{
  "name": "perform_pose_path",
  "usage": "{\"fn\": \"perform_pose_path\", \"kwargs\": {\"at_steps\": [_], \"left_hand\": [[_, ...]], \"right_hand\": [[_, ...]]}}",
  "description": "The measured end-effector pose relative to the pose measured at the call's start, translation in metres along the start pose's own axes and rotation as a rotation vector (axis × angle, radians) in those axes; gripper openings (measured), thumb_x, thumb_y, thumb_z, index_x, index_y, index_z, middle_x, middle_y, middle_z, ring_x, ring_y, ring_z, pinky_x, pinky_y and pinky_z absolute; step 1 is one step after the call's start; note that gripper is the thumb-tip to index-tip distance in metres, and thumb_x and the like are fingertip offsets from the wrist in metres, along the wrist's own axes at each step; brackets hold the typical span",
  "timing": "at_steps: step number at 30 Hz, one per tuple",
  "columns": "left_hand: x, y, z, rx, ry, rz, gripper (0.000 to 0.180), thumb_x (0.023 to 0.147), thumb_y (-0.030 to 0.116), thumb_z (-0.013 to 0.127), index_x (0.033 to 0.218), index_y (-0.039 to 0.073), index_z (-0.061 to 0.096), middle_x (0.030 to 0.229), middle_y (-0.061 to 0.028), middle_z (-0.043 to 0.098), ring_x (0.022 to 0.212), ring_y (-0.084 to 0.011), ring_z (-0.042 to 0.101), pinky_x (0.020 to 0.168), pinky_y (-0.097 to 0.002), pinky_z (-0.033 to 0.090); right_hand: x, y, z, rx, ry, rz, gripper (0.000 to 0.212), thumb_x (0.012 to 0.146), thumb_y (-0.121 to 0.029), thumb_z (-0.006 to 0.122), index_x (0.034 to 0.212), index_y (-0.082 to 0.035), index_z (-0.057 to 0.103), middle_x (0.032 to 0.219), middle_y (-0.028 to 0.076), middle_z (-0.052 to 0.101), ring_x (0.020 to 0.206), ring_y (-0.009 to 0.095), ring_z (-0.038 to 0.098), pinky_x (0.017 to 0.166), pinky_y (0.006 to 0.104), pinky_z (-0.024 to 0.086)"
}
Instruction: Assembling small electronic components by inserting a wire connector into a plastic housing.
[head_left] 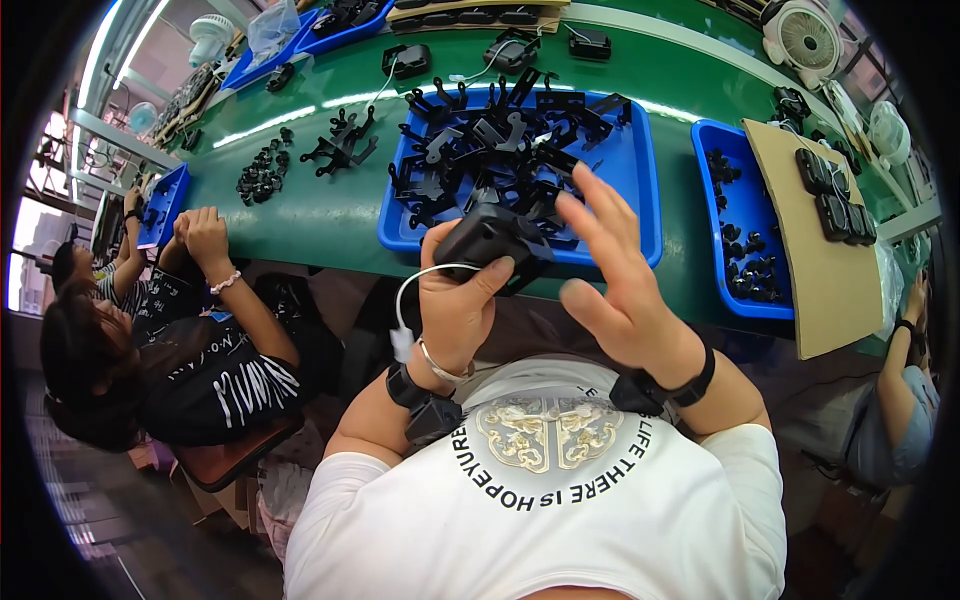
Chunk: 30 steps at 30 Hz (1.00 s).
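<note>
My left hand (462, 300) is closed around a black boxy device (490, 238), held just over the near edge of a blue tray (648, 190). A white cable (402, 300) loops out of the device and hangs by my left wrist, ending in a pale plug. To the right of the device my right hand (615, 270) is raised with its fingers spread and nothing in it. Black plastic brackets (480, 140) lie heaped in the tray beyond both hands.
Small black parts (265, 172) and loose brackets (342, 145) lie left on the green table (310, 225). On the right, cardboard (835, 290) overlaps another blue tray (707, 150). More corded devices (515, 50) stand at the back. A co-worker (180, 370) sits at left.
</note>
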<state>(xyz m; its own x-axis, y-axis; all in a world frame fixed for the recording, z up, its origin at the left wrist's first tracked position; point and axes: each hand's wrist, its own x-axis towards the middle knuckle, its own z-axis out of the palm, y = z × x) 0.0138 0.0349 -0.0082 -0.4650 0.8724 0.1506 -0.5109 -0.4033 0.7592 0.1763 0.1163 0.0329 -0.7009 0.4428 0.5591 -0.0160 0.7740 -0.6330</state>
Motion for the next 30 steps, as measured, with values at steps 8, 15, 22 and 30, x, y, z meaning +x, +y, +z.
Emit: {"fn": "perform_pose_path", "kwargs": {"at_steps": [8,15,22,30], "left_hand": [[0.003,0.003,0.001,-0.040,-0.017,0.015,0.050,0.073,-0.014,0.064,0.114,0.009,0.045,0.105,-0.0061,0.057,0.096,-0.0157,0.057,0.085,-0.0284,0.048],[-0.002,0.001,0.002,-0.024,0.006,0.006,0.047,0.074,-0.012,0.064,0.113,0.008,0.046,0.105,-0.0057,0.057,0.096,-0.0157,0.057,0.086,-0.0286,0.047],[-0.004,0.005,0.002,0.014,0.011,0.036,0.047,0.076,-0.010,0.064,0.114,0.008,0.045,0.105,-0.0054,0.057,0.097,-0.0155,0.056,0.086,-0.0287,0.046],[0.000,0.011,0.008,0.061,-0.006,0.062,0.046,0.077,-0.010,0.064,0.115,0.008,0.045,0.104,-0.0052,0.057,0.095,-0.0148,0.056,0.086,-0.0277,0.046]], "right_hand": [[0.001,0.002,0.005,0.133,-0.085,-0.080,0.064,0.086,-0.041,0.054,0.135,-0.003,0.038,0.146,0.022,0.022,0.135,0.037,0.020,0.108,0.0455,0.013],[0.001,0.001,-0.003,0.080,-0.018,-0.031,0.064,0.085,-0.038,0.057,0.136,-0.005,0.038,0.146,0.021,0.022,0.135,0.037,0.019,0.108,0.0459,0.014],[0.007,0.005,0.004,0.001,0.127,0.061,0.062,0.083,-0.042,0.057,0.132,-0.006,0.045,0.145,0.022,0.025,0.135,0.037,0.017,0.108,0.0461,0.013],[0.009,0.007,0.004,-0.045,0.032,-0.022,0.063,0.086,-0.045,0.053,0.134,-0.007,0.042,0.145,0.021,0.024,0.135,0.038,0.018,0.108,0.0466,0.013]]}}
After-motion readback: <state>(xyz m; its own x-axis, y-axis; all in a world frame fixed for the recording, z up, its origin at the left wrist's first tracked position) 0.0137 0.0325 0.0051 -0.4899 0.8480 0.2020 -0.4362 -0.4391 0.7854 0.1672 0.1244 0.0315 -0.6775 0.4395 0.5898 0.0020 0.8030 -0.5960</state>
